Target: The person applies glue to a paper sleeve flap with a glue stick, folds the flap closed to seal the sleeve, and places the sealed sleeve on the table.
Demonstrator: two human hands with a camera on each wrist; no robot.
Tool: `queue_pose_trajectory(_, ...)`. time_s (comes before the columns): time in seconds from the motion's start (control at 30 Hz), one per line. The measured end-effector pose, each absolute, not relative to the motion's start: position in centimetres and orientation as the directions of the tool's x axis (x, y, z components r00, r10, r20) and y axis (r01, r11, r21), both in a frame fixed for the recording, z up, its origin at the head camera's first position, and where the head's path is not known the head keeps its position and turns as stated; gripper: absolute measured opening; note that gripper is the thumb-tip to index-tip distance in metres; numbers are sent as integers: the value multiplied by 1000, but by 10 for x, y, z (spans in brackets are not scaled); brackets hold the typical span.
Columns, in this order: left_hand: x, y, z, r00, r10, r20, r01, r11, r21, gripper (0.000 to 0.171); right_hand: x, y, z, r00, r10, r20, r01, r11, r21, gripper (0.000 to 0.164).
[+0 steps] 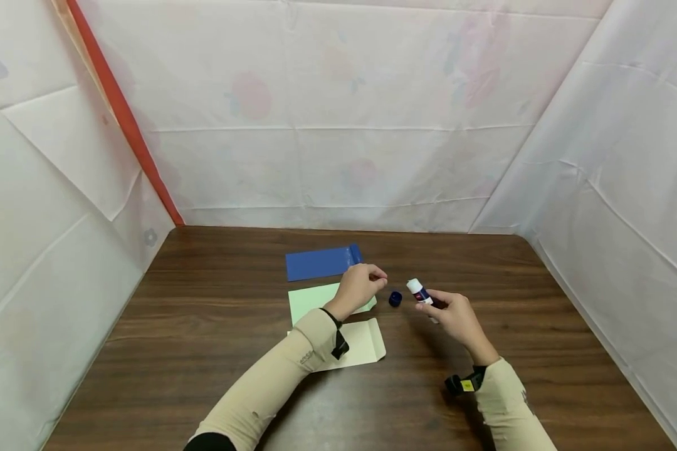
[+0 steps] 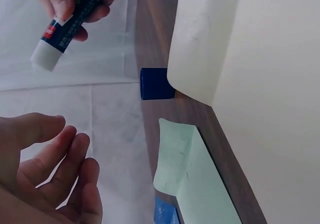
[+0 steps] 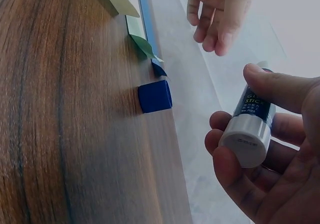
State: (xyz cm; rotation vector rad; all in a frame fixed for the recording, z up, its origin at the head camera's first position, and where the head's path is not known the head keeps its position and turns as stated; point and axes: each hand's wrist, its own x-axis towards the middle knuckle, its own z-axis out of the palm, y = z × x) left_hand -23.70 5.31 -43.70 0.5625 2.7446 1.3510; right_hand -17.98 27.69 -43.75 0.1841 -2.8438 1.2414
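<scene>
My right hand (image 1: 456, 315) grips a glue stick (image 1: 420, 292) with a white end and a dark blue label, tilted above the table. The right wrist view shows thumb and fingers around its barrel (image 3: 255, 106). A dark blue cap (image 1: 395, 299) stands on the table between my hands. My left hand (image 1: 358, 287) hovers over the green envelope (image 1: 310, 299), its fingers loosely bent with nothing between them. Above that lies a blue envelope (image 1: 318, 264), its flap at the right end. A cream envelope (image 1: 358, 344) lies nearest me, partly behind my left forearm.
The brown wooden table (image 1: 203, 326) is bordered by white sheeting (image 1: 338, 156) at the back and both sides. A red strip (image 1: 125, 119) runs down the back left corner. Dark straps with small devices sit on both wrists.
</scene>
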Motion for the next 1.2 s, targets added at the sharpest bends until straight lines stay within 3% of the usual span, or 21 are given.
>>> queue_pose_trajectory(0.33,-230,41,-438,-933,328,145,307,523,795,17,-179,274,-441,-996,-77,50,-88,662,-744,45)
queue_pose_trajectory(1.2,-204,32,-431,-931,338,136,286,448,847,19,-176,254,-432,-984,-129,126,-179,617,-766,45)
